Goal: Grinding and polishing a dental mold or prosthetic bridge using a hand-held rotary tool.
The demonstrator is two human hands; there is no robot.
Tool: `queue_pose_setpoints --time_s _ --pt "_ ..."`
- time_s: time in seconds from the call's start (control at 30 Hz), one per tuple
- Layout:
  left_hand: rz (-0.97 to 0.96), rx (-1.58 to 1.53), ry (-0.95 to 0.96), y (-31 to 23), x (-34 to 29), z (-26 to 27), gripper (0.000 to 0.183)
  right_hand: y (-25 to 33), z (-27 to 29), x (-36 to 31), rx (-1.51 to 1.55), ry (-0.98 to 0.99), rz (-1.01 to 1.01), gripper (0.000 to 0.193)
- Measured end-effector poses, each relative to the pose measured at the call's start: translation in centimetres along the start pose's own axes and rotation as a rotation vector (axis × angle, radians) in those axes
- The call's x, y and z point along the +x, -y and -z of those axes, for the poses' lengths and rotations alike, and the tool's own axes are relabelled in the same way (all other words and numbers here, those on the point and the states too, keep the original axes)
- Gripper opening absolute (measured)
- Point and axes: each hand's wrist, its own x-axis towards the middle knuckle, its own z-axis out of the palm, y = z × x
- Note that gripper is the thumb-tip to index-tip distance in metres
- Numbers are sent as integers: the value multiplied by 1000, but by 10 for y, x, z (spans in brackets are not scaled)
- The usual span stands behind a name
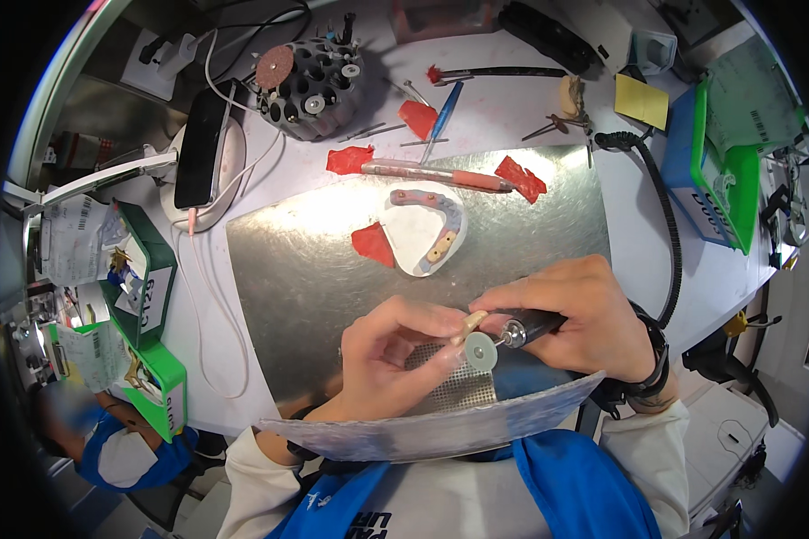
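Note:
Between the thumb and forefinger of my left hand (394, 352) is a small cream-coloured dental piece (470, 323). My right hand (584, 316) grips a black rotary handpiece (535, 328) with a metal nose. On its tip sits a pale green grinding disc (481, 352), right beside the dental piece; I cannot tell whether the two touch. Beyond my hands a white plaster dental model (404, 235) lies on the metal sheet, with a grey-pink arch and a few tooth-coloured crowns (442, 244) along its right side.
A clear shield (431, 431) spans in front of my body, below a perforated metal grille (458, 391). Red wax scraps (371, 244) and a pen (436, 175) lie around the model. A bur holder (310, 90), phone (205, 148) and green bins (157, 382) stand around; a coiled cord (670, 234) hangs right.

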Motion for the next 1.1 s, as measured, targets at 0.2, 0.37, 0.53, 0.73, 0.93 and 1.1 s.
queue_pose_setpoints --time_s 0.2,0.37,0.53,0.73,0.93,1.1 --pt "407 -423 44 -8 4 6 19 0 10 9 -19 57 124 27" --pt "556 -435 136 -13 10 9 32 -9 13 8 -79 135 203 35" --pt "661 -491 185 -13 7 10 43 -13 5 7 -315 -88 76 39" --pt "633 -396 142 -14 10 5 38 -22 12 0 -575 -81 136 51" --pt "666 -338 168 -15 10 8 35 -25 8 -3 -620 -58 213 51" --pt "660 -341 145 -16 9 5 35 -24 7 -4 -609 -40 188 51"
